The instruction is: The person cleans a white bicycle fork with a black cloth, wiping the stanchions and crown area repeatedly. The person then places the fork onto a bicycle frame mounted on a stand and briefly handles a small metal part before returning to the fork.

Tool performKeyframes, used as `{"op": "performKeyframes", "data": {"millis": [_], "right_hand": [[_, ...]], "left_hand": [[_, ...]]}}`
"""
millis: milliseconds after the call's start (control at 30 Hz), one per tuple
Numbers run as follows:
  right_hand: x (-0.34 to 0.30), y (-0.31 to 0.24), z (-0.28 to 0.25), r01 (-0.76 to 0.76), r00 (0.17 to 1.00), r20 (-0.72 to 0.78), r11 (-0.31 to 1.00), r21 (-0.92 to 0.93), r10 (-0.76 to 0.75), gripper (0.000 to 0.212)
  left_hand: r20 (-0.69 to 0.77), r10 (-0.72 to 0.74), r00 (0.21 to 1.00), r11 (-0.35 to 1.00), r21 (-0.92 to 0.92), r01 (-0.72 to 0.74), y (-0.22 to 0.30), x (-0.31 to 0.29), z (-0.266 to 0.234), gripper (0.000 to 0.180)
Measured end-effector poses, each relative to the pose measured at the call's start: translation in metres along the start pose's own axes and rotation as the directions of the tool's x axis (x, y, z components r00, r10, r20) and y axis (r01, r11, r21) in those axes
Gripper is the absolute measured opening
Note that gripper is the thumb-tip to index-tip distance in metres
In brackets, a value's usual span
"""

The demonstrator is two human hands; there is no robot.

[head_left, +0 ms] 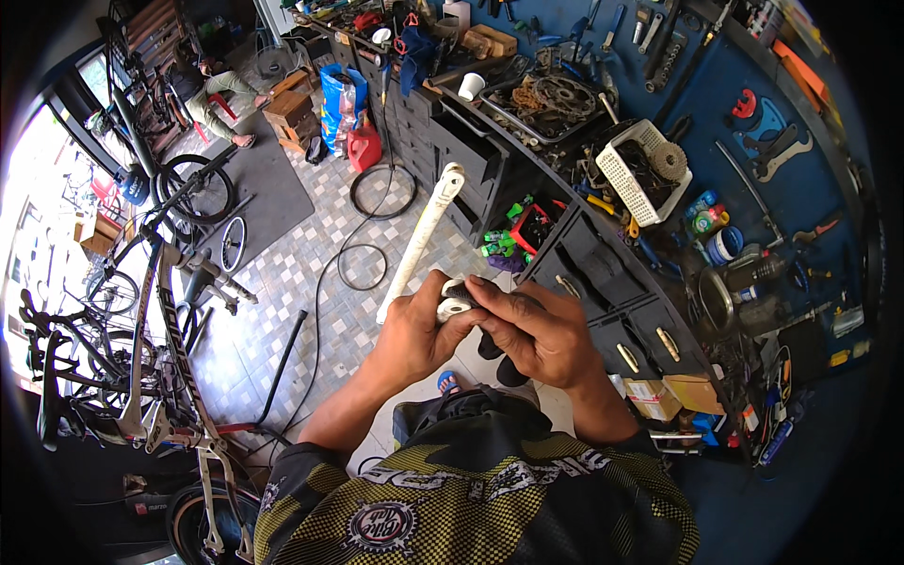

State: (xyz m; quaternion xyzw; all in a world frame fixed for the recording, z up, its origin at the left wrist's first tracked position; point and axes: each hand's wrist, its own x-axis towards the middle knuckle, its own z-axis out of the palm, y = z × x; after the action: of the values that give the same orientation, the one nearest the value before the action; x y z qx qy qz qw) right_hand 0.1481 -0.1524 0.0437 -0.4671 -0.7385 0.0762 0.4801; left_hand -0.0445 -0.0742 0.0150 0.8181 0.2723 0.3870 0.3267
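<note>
Both hands are in front of my torso, closed on a white bicycle frame part (421, 231). Its long, slim arm reaches up and away, ending in a rounded tip with a hole; another rounded end with a hole shows between my fingers. My left hand (414, 330) wraps around the near end, thumb pressed beneath it. With fingers bent and pinched against the same end, my right hand (541, 334) meets the left. A small dark, textured piece (462, 293) lies between the fingertips; its kind is unclear. Something black hangs under the right hand, partly hidden.
To the right runs a dark workbench with drawers (584, 250), carrying a white basket (626, 193) of parts and a paper cup (471, 87). Bicycles (155, 311) stand at left. A black hose (325, 282) loops across the tiled floor, near a red jug (363, 146). Another person (212, 89) sits far left.
</note>
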Motion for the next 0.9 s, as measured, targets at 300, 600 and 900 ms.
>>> {"op": "performKeyframes", "data": {"millis": [300, 600, 900], "right_hand": [[-0.006, -0.006, 0.007, -0.065, 0.991, -0.116, 0.997, 0.038, 0.069, 0.03], [-0.005, -0.009, 0.014, -0.058, 0.991, -0.118, 0.998, 0.033, 0.062, 0.029], [-0.016, 0.01, 0.019, -0.046, 0.994, -0.102, 0.989, -0.143, 0.032, 0.029]], "left_hand": [[0.0, -0.013, 1.0, 0.996, 0.085, 0.013, 0.005, 0.001, -0.013, 0.047], [-0.027, -0.025, 0.999, 1.0, -0.02, 0.025, 0.003, -0.006, -0.002, 0.046], [-0.091, -0.138, 0.986, 0.981, -0.147, 0.123, 0.0, -0.007, 0.006, 0.04]]}}
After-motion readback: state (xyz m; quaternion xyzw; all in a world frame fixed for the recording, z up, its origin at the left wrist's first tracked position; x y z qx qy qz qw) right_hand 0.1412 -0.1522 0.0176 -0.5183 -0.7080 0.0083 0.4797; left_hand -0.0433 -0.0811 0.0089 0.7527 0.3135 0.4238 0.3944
